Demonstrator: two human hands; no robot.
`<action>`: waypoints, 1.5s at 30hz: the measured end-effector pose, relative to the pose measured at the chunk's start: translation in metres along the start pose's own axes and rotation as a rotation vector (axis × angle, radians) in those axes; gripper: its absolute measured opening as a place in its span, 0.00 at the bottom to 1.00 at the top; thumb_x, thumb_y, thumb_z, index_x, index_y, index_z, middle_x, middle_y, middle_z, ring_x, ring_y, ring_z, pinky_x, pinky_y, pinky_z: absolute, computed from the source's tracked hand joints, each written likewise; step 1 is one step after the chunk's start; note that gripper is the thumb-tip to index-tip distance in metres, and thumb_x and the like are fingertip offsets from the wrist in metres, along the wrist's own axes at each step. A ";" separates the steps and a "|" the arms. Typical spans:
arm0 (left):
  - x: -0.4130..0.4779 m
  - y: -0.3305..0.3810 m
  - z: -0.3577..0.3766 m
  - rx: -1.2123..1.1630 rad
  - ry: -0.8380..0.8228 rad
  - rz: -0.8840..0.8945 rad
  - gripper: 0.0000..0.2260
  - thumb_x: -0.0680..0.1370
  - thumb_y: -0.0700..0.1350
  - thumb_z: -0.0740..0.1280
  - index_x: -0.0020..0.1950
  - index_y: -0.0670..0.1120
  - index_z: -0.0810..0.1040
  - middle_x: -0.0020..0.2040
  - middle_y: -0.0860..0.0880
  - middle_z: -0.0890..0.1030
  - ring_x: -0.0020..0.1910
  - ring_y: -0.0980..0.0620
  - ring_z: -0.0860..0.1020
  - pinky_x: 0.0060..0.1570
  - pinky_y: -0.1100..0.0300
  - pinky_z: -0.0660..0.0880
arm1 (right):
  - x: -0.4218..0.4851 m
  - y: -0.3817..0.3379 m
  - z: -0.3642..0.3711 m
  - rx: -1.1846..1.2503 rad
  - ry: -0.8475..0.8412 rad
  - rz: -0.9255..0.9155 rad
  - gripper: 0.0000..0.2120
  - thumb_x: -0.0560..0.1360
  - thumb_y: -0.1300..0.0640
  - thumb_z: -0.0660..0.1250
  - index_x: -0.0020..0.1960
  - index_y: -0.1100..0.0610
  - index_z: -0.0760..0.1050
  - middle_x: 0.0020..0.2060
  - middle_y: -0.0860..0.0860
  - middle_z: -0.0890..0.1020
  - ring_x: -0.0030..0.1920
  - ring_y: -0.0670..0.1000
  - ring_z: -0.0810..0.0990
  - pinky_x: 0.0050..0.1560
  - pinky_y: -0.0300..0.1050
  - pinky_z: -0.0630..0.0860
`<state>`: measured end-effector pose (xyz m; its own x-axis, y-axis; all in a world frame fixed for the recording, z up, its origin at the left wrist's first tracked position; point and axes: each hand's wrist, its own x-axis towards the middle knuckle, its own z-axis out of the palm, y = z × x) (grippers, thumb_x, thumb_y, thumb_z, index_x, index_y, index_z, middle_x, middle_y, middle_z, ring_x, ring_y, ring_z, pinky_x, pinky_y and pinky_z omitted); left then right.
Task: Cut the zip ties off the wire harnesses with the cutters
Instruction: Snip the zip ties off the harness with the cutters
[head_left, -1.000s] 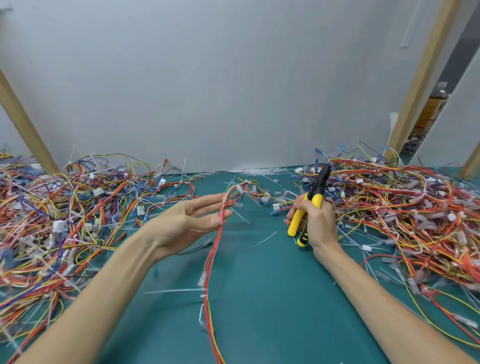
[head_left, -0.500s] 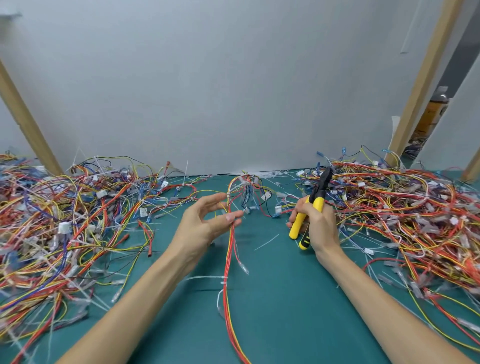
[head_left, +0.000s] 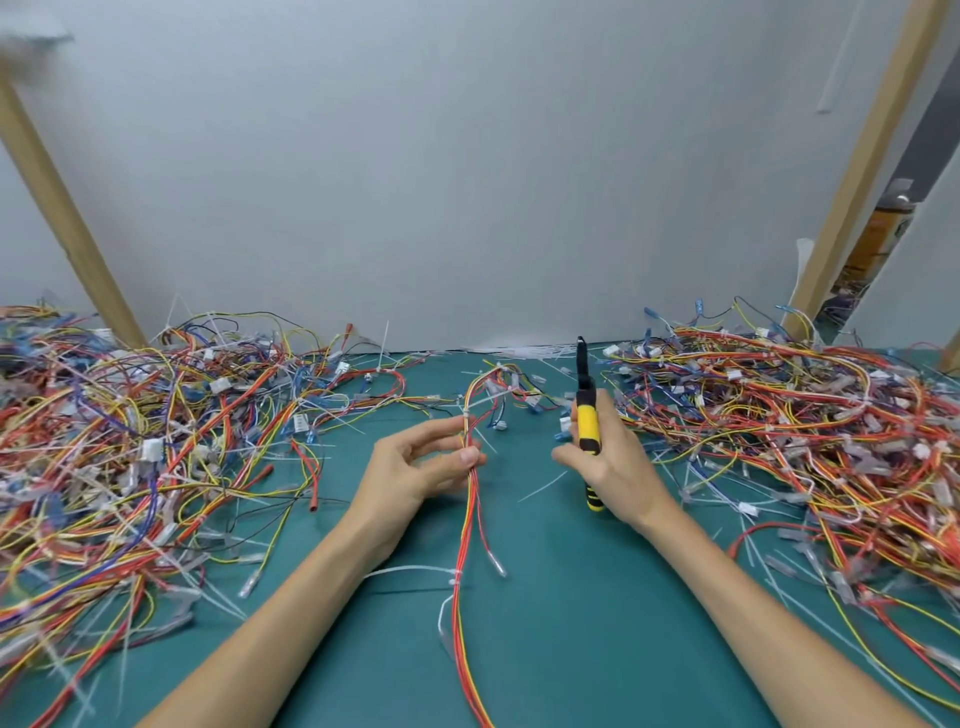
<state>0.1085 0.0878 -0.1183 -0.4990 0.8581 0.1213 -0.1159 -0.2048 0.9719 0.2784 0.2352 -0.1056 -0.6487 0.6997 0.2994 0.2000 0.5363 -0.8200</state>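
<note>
The left hand (head_left: 421, 467) pinches one wire harness (head_left: 470, 525) between thumb and fingertips, and its grip raises the middle of the harness slightly off the green tabletop (head_left: 571, 649). The harness is a slim bundle of red and yellow wires. Its long axis runs from the near edge away toward the wall, almost straight through the pinch. Just beyond the pinch, a small white zip tie (head_left: 466, 415) wraps the bundle. A second zip tie (head_left: 456, 574) sits on the harness nearer the person, with its tail sticking out to the left.

To the right of the harness, near but not touching it, the right hand (head_left: 610, 467) is clenched round the yellow handles of the cutters (head_left: 587, 415). The cutters stand roughly parallel to the harness, with the black nose pointing toward the wall. The blades are too small to tell whether they are parted.

The far tie lies to the left of the cutters, about level with the handles. The right hand probably has to swing left and turn the nose across the bundle so the blades catch the strap and not the wires.

Big tangles of wires lie well to the left (head_left: 130, 441) and right (head_left: 805, 415) of the harness.
</note>
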 end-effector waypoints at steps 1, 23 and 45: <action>0.001 0.000 -0.001 -0.005 -0.001 -0.018 0.19 0.67 0.41 0.76 0.58 0.44 0.81 0.47 0.44 0.84 0.48 0.44 0.84 0.43 0.56 0.81 | 0.000 0.000 -0.001 -0.006 -0.033 0.027 0.19 0.64 0.49 0.66 0.51 0.54 0.65 0.39 0.59 0.74 0.39 0.56 0.71 0.44 0.54 0.69; 0.002 -0.002 0.009 -0.023 0.181 0.050 0.09 0.68 0.31 0.75 0.44 0.38 0.80 0.33 0.41 0.82 0.35 0.47 0.84 0.35 0.61 0.79 | -0.010 0.000 0.010 -0.646 0.241 -0.282 0.28 0.60 0.44 0.69 0.59 0.50 0.73 0.49 0.47 0.74 0.50 0.53 0.73 0.53 0.51 0.70; 0.005 -0.011 0.007 0.344 0.168 0.052 0.08 0.68 0.35 0.78 0.41 0.46 0.83 0.34 0.44 0.83 0.36 0.43 0.84 0.42 0.53 0.82 | -0.011 0.003 0.012 -0.738 0.212 -0.324 0.26 0.60 0.42 0.69 0.56 0.48 0.76 0.47 0.46 0.76 0.50 0.52 0.73 0.51 0.48 0.72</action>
<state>0.1132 0.0975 -0.1271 -0.6340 0.7554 0.1656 0.1942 -0.0518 0.9796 0.2770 0.2236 -0.1178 -0.6197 0.4916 0.6118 0.5049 0.8465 -0.1688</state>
